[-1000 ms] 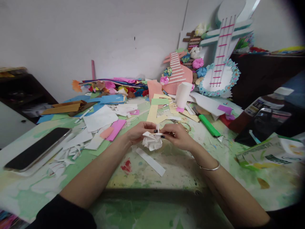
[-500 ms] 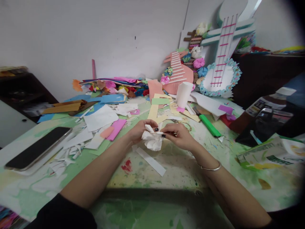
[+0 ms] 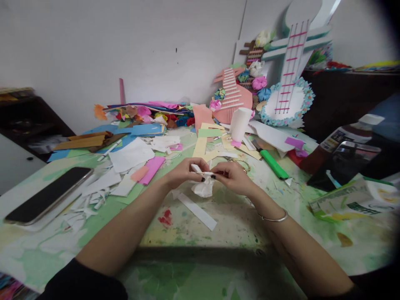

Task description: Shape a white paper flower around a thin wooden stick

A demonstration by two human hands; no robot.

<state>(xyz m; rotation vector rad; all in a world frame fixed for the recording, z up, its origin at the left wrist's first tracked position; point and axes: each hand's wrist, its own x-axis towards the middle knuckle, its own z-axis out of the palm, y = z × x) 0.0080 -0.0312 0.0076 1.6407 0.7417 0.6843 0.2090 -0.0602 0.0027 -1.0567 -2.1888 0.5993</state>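
Observation:
A crumpled white paper piece hangs between my two hands above the near part of the table. My left hand pinches its upper left edge, with a white flap sticking up by the fingers. My right hand is closed on its upper right edge, thumb and fingertips close to the left thumb. Below the paper, a flat white strip lies slantwise on the paint-stained table. Scissors with gold-coloured handles lie just beyond my right hand.
Left: a phone, paper scraps and coloured sheets. Behind: a white roll and paper instruments. Right: a green cutter, a dark bottle and a green-white carton.
My left thumb has moved down over the front of the white paper, and less of the crumpled part shows. Both hands keep their grip, fingertips nearly together.

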